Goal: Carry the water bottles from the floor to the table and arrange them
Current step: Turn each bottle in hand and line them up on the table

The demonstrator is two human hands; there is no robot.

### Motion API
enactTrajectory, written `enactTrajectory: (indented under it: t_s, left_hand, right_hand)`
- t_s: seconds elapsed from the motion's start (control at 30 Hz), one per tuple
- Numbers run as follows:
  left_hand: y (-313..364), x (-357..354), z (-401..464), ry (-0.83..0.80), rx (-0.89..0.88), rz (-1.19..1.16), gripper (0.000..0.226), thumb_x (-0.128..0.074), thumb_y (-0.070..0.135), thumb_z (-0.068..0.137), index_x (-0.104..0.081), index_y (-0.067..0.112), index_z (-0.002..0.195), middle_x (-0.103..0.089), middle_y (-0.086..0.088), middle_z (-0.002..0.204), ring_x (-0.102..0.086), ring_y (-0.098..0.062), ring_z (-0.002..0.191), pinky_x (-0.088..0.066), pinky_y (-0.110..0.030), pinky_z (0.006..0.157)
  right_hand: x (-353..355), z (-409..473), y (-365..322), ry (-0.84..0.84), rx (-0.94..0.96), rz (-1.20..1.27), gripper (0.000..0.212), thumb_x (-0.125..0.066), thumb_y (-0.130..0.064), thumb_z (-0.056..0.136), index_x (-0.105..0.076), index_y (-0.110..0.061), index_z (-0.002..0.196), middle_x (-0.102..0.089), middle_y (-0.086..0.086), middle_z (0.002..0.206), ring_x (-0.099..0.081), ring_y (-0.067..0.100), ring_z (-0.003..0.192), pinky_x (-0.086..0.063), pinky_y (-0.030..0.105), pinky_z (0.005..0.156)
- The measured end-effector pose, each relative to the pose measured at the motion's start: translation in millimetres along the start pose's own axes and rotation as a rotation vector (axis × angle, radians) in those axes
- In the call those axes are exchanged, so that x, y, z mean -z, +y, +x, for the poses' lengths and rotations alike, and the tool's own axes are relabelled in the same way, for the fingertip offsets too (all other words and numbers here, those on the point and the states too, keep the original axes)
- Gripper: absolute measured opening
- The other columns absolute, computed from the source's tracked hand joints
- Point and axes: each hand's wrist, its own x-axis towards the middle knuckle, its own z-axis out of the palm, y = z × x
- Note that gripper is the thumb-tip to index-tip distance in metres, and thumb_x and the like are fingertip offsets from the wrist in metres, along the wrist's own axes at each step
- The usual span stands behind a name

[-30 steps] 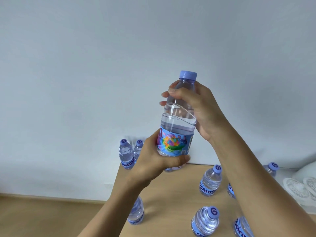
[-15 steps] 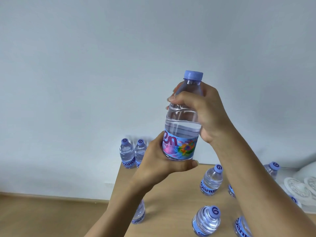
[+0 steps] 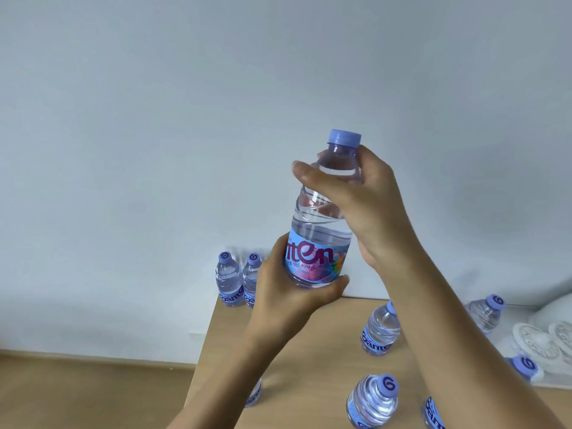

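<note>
A pale wall (image 3: 154, 119) fills most of the view, with a wooden table (image 3: 309, 366) set against it and a wood floor (image 3: 77, 391) to the table's left. A bottle (image 3: 322, 230) is held upright in the air above the table's far edge. The left hand (image 3: 288, 301) is wrapped round the bottle's base below the label, carrying the weight, while the right hand (image 3: 365, 209) is curled over the shoulder just under the cap (image 3: 344, 137), which steadies the top. Both hands are clamped on this one bottle. Such a two-handed hold probably serves to turn the label forward before it is set down.

Two bottles (image 3: 240, 283) stand touching at the table's far left corner. More bottles (image 3: 376, 397) are spread apart over the table's right and near parts, upright with caps up. Beyond the table's right edge, white patterned discs (image 3: 544, 339) can be made out.
</note>
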Motion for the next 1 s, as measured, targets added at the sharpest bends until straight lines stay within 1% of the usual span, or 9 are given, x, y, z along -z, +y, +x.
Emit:
enactTrajectory:
  t_s: [0.13,0.3,0.37,0.47,0.6,0.7,0.83,0.9,1.0]
  left_hand:
    - [-3,1,0,-0.023,-0.015,0.031,0.062,-0.092,0.011,0.057,-0.06,0.017,0.11,-0.074,0.004,0.096,-0.071,-0.012,0.085,-0.057,-0.022,0.07]
    - [0,10,5,-0.249,0.042,-0.11,0.058,-0.091,0.011,0.058,-0.063,0.016,0.108,-0.074,-0.003,0.097,-0.071,-0.017,0.087,-0.055,-0.023,0.071]
    - [1,13,6,-0.3,0.032,-0.133,0.057,-0.089,0.009,0.059,-0.063,0.013,0.109,-0.074,-0.003,0.097,-0.07,-0.015,0.086,-0.054,-0.022,0.072]
    - [2,16,8,-0.346,0.025,-0.157,0.057,-0.087,0.007,0.06,-0.062,0.01,0.11,-0.073,-0.005,0.096,-0.069,-0.015,0.085,-0.054,-0.023,0.073]
    - [2,14,9,-0.271,0.009,-0.119,0.048,-0.089,0.013,0.057,-0.066,0.018,0.099,-0.073,-0.006,0.09,-0.07,-0.017,0.079,-0.056,-0.025,0.068]
    - [2,10,5,-0.179,-0.008,-0.082,0.048,-0.09,0.017,0.056,-0.066,0.017,0.098,-0.074,-0.004,0.089,-0.072,-0.018,0.078,-0.057,-0.024,0.066]
    - [-1,4,3,0.005,-0.034,0.025,0.054,-0.091,0.018,0.056,-0.062,0.019,0.101,-0.072,0.005,0.087,-0.07,-0.01,0.075,-0.053,-0.019,0.063]
    - [-2,3,2,0.016,-0.031,0.041,0.057,-0.093,0.016,0.056,-0.061,0.021,0.102,-0.072,0.007,0.088,-0.069,-0.008,0.075,-0.052,-0.017,0.062]
    - [-4,5,2,-0.039,-0.028,0.025,0.061,-0.095,0.018,0.055,-0.061,0.023,0.106,-0.073,0.008,0.092,-0.071,-0.009,0.08,-0.053,-0.016,0.065]
  right_hand:
    - [-4,0,0,0.055,0.033,0.051,0.019,-0.078,-0.017,0.07,-0.06,-0.018,0.074,-0.062,-0.008,0.064,-0.063,0.013,0.06,-0.054,0.028,0.059]
    - [5,4,-6,-0.148,-0.005,0.142,0.012,-0.074,-0.009,0.068,-0.063,-0.012,0.073,-0.064,0.006,0.07,-0.065,0.03,0.07,-0.054,0.038,0.066]
    - [8,5,-8,-0.201,-0.02,0.203,0.011,-0.072,-0.008,0.068,-0.064,-0.01,0.075,-0.064,0.013,0.075,-0.067,0.032,0.072,-0.055,0.037,0.067]
    - [13,7,-10,-0.256,-0.028,0.272,0.009,-0.067,-0.005,0.07,-0.065,-0.01,0.076,-0.067,0.011,0.076,-0.07,0.03,0.071,-0.057,0.037,0.068]
    - [14,8,-8,-0.281,-0.029,0.234,0.012,-0.069,-0.01,0.073,-0.065,-0.011,0.084,-0.071,0.013,0.084,-0.073,0.032,0.081,-0.058,0.047,0.079]
    - [13,9,-5,-0.203,-0.011,0.109,0.021,-0.073,-0.021,0.074,-0.066,-0.018,0.093,-0.073,0.012,0.101,-0.073,0.028,0.093,-0.058,0.047,0.084]
    - [6,4,-3,-0.118,0.008,0.059,0.032,-0.083,-0.031,0.068,-0.065,-0.02,0.092,-0.072,-0.002,0.088,-0.071,0.015,0.08,-0.057,0.03,0.072]
    - [1,3,0,-0.076,0.025,0.038,0.027,-0.082,-0.025,0.069,-0.061,-0.019,0.085,-0.069,-0.005,0.078,-0.069,0.016,0.072,-0.056,0.029,0.067]
    - [0,5,1,-0.062,0.026,0.076,0.019,-0.074,-0.013,0.067,-0.059,-0.015,0.078,-0.065,0.002,0.073,-0.066,0.019,0.067,-0.054,0.028,0.062]
